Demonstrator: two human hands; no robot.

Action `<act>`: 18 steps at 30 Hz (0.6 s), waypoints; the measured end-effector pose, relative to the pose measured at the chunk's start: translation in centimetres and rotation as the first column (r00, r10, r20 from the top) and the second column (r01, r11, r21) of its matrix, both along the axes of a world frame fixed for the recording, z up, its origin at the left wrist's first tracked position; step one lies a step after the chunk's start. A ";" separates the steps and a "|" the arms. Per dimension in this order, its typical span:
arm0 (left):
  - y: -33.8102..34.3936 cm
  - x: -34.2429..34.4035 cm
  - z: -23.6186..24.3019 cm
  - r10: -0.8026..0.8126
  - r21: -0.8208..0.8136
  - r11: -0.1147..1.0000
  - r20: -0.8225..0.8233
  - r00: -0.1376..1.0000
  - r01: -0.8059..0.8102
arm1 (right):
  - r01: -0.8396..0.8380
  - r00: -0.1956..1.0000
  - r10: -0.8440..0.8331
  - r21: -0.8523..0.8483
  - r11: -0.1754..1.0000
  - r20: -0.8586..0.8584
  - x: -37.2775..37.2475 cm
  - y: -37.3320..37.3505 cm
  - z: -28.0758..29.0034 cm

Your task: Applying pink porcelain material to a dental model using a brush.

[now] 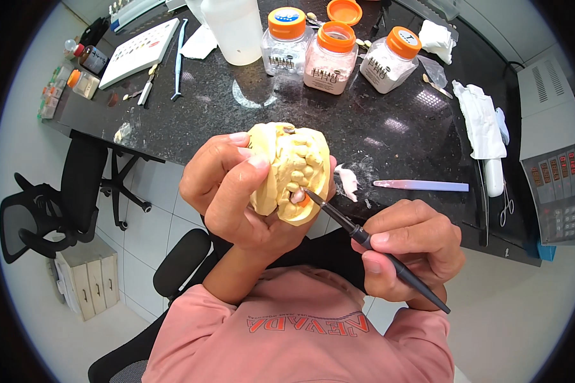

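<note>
My left hand (227, 191) is closed around a yellow plaster dental model (268, 175), holding it up in front of me with its teeth facing up. A small pinkish-white tooth piece (298, 196) sits among the model's teeth near its lower edge, beside an orange patch. In my right hand (418, 246), fingers and thumb pinch a fine black-handled brush (402, 271). Its dark pointed tip meets the model at or right beside that pinkish tooth; exact contact is too small to tell. Parts of my left fingers are hidden behind the model.
Beyond my hands, the black speckled counter (236, 121) holds an orange-lidded powder jar (287, 41), a pink-powder jar (331, 60) and a white-powder jar (390, 60). A translucent bottle (233, 29) stands nearby. A pinkish-violet spatula (421, 186) lies right; a control unit (556, 172) stands farther right.
</note>
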State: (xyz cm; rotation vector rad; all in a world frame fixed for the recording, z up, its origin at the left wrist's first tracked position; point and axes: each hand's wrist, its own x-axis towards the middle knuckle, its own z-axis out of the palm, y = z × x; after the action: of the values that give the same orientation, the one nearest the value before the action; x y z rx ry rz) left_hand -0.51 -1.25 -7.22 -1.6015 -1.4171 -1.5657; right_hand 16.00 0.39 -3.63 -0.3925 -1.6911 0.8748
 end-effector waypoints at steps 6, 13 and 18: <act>0.0 -0.1 -0.1 -0.001 -0.003 1.000 0.006 1.000 0.001 | -0.028 0.999 0.028 0.005 1.000 0.027 0.1 0.0 0.0; -0.1 -0.1 -0.1 -0.012 -0.009 1.000 0.002 1.000 0.012 | -0.018 1.000 0.018 -0.024 1.000 -0.009 0.2 -0.1 0.1; -0.1 -0.1 -0.1 -0.007 -0.015 1.000 0.005 1.000 0.007 | -0.021 1.000 0.021 -0.035 0.999 0.023 0.2 -0.1 0.1</act>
State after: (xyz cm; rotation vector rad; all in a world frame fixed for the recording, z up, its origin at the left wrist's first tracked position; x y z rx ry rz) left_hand -0.65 -1.35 -7.33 -1.6138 -1.4306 -1.5669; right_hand 16.22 0.26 -3.50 -0.4105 -1.7060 0.9193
